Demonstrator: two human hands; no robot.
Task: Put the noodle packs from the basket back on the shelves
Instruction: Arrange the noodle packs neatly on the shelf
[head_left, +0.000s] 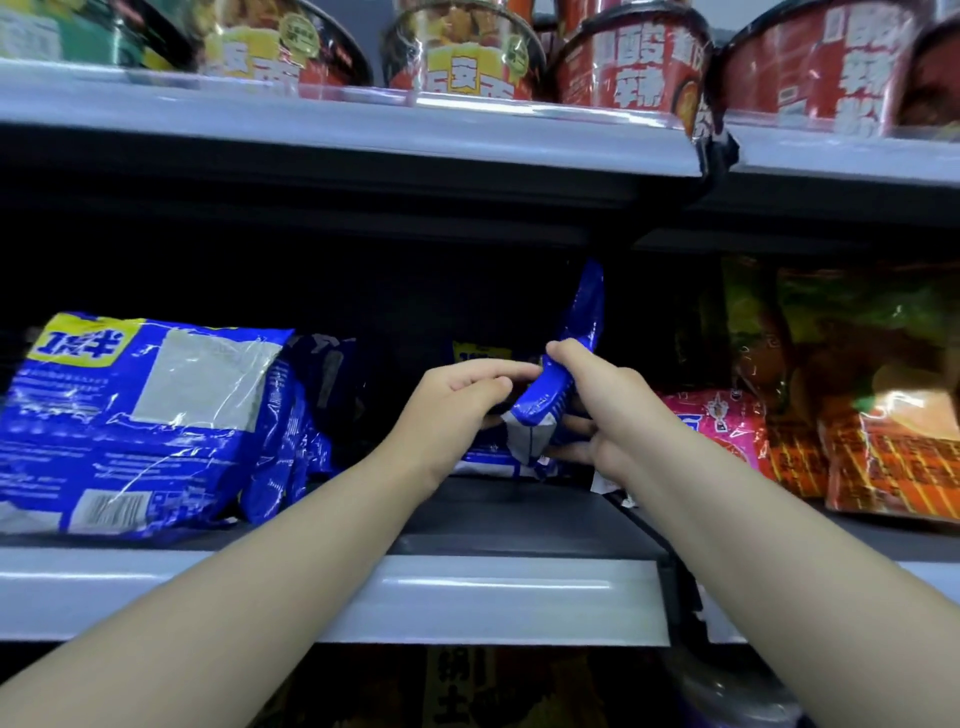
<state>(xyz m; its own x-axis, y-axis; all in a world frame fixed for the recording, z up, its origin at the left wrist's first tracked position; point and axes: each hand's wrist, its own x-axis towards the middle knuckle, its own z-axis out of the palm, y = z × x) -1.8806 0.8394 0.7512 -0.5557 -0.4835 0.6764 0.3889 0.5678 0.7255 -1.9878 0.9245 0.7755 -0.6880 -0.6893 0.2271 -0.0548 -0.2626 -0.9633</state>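
Left hand (457, 397): fingers curled on blue noodle pack (537, 404), grip partly hidden.
Right hand (597, 410): clamped round it.
Shelf (519, 519): back dark.

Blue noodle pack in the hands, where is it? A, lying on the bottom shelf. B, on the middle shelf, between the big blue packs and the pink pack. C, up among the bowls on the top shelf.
B: the left hand and right hand hold the blue noodle pack in that middle-shelf gap.
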